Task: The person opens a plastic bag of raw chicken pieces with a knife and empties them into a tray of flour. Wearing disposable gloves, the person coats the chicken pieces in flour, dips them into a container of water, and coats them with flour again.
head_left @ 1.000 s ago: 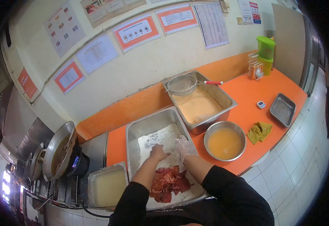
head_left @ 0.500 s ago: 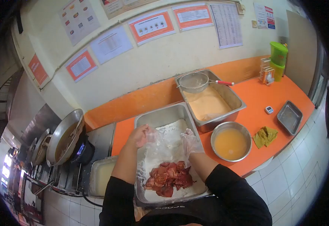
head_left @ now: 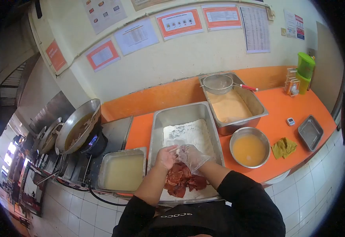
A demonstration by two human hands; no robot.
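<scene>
My left hand (head_left: 167,157) and my right hand (head_left: 193,157), the right one in a clear plastic glove, are close together over a deep metal tray (head_left: 160,115). Clear plastic also shows around the left fingers, which are bent near the right ones. Whether either hand grips something is too small to make out. White flour (head_left: 192,132) covers much of the tray's bottom. A pile of red marinated meat (head_left: 181,180) lies on it just below my hands, nearest my body.
Right of the tray stand a second tray of pale orange powder (head_left: 229,104) with a sieve (head_left: 218,83) on it, a bowl of orange liquid (head_left: 250,150), a yellow cloth (head_left: 284,148) and a small tray (head_left: 310,132). Left are a tray of cloudy liquid (head_left: 123,172) and a wok (head_left: 79,126).
My left hand went to the tray's left side, then came back to meet my right hand above the meat. Clear plastic now covers its fingers. The view has shifted left.
</scene>
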